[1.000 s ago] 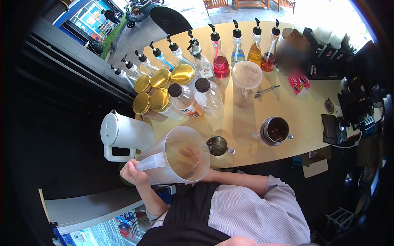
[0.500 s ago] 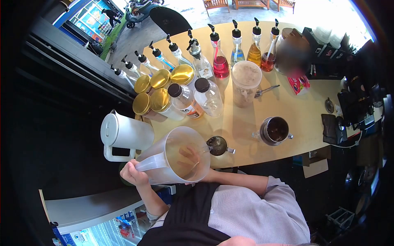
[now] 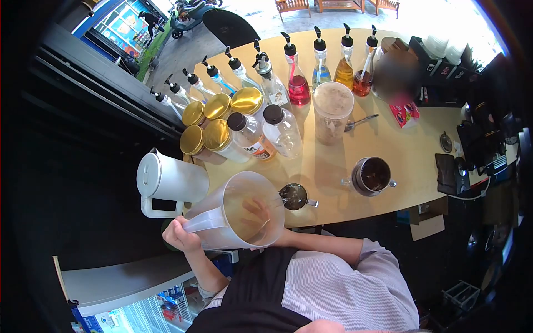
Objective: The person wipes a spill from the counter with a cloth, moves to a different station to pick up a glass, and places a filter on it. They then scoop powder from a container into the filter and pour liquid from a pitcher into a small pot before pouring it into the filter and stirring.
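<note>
- Left hand (image 3: 179, 233): fingers (image 3: 187, 241) curled tight round the handle of a translucent plastic pitcher (image 3: 217, 240), closed fully on it.
- Right hand (image 3: 255, 213): shows only as a blur through the pitcher's wall, laid against the far side. How far its fingers are closed I cannot tell. The grey-sleeved forearm runs in from the right.
- Pitcher: held off the desk (image 3: 413, 150) at its near edge and tilted. Its open mouth faces the camera, with amber liquid pooled low inside.
- Small steel cup (image 3: 294, 196): stands on the desk just beside the pitcher's rim, on its right.
- White lidded jug (image 3: 169, 180): just left of the pitcher, at the desk's left end.
- Steel mug (image 3: 372, 177): holds dark liquid and stands well apart to the right.
- Tall clear tub (image 3: 333, 114): mid-desk, with beige contents; a spoon (image 3: 362, 120) lies beside it.
- Gold-lidded jars (image 3: 217, 121): four in a cluster, with two black-capped bottles (image 3: 265, 133) to their right.
- Pump bottles (image 3: 298, 72): ranged along the far edge, with red, blue and amber fills among them.
- Desk: pale wood with a curved front edge and sunlit patches. Dark equipment (image 3: 483, 144) stands at the right end.
- Room: open pavement with a scooter (image 3: 189, 15) and benches beyond the desk. A dark wall stands at left, and a lit chiller (image 3: 139, 311) sits below left.
</note>
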`<state>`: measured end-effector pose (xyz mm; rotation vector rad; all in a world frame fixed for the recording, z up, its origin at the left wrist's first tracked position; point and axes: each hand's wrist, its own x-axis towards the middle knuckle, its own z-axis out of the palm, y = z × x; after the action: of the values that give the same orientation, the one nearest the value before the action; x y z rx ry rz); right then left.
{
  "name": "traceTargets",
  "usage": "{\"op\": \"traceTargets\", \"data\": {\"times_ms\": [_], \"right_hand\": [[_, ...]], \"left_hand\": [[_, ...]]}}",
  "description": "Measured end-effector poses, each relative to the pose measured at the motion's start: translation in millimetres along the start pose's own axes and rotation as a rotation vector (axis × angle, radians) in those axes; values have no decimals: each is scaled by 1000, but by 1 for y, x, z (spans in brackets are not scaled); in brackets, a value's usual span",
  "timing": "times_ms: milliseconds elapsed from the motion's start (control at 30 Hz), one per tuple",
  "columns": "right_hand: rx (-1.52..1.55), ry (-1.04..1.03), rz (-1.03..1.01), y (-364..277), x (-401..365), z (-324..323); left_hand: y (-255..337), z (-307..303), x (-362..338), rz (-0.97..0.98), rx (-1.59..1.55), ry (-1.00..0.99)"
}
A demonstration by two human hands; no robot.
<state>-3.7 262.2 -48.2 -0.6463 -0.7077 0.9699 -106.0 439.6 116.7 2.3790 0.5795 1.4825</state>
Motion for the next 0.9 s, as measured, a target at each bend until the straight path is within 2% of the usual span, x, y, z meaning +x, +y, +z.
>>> {"op": "traceTargets", "data": {"times_ms": [67, 133, 167, 233, 433, 533, 900], "right_hand": [[13, -1, 2, -4, 0, 2], [4, -17, 7, -8, 0, 2], [4, -17, 7, -5, 0, 2], [20, -4, -28, -1, 1, 2], [5, 3, -60, 8, 1, 1], [-16, 12, -27, 6, 0, 2], [-30, 3, -31, 2, -1, 3]], "left_hand": [[5, 0, 3, 70, 67, 29], [19, -2, 7, -85, -83, -22], [20, 2, 9, -84, -83, -21], [22, 8, 12, 21, -9, 96], [17, 12, 10, 109, 86, 184], [24, 8, 13, 11, -32, 95], [17, 8, 9, 40, -29, 117]]}}
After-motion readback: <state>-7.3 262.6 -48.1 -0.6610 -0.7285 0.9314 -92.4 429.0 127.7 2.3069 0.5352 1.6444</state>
